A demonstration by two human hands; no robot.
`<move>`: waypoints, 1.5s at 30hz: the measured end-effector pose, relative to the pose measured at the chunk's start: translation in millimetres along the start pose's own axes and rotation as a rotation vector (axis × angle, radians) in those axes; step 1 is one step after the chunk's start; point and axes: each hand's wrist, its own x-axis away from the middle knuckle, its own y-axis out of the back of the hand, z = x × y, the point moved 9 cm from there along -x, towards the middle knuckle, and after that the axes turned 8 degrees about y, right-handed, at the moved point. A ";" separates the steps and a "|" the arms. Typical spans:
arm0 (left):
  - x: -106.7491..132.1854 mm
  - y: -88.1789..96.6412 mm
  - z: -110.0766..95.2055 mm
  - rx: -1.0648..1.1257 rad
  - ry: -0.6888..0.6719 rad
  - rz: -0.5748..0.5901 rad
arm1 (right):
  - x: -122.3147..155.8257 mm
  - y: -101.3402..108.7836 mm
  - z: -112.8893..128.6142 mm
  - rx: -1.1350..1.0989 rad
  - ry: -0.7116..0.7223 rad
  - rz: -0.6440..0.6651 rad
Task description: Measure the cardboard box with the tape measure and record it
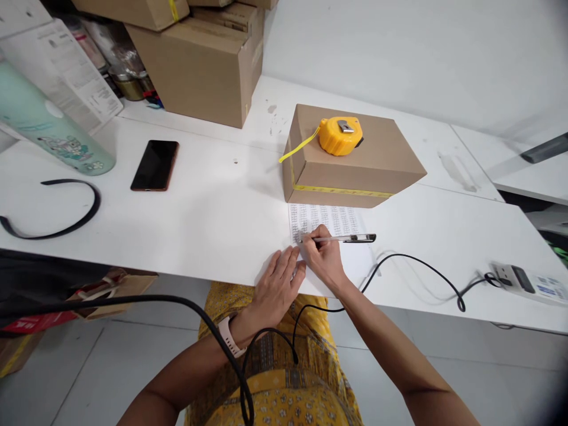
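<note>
My right hand is closed around a pen, its tip down on a printed sheet covered in columns of small text. Beside it, my left hand lies flat with fingers stretched out at the sheet's left edge and the table edge. Just behind the sheet stands a closed cardboard box with yellow tape along its side, which hides the sheet's far part. On top of that box rests a yellow tape measure with a yellow strap.
Left on the white table are a phone, a mint bottle and a black band. Larger cardboard boxes stand behind. A black cable loops right, near a white device.
</note>
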 end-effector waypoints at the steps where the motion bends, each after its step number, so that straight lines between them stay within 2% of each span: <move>1: -0.1 0.4 -0.1 -0.005 -0.002 0.000 | -0.1 -0.1 -0.2 -0.003 -0.004 0.000; 11: -0.2 1.5 -0.3 0.003 0.002 -0.012 | 0.1 1.5 -0.5 0.005 -0.018 -0.002; 17: 0.2 -1.7 0.5 0.003 0.004 0.021 | 0.5 2.7 0.1 0.021 -0.005 -0.017; 22: 0.0 0.7 -0.1 0.000 0.008 -0.005 | 0.6 0.8 0.5 -0.005 -0.014 0.001; 28: 0.8 -3.3 0.6 0.018 0.010 0.028 | -0.5 3.6 2.2 0.001 -0.026 -0.026; 45: -0.8 2.2 -0.5 0.000 0.000 -0.013 | -0.3 4.8 0.5 0.037 -0.028 -0.030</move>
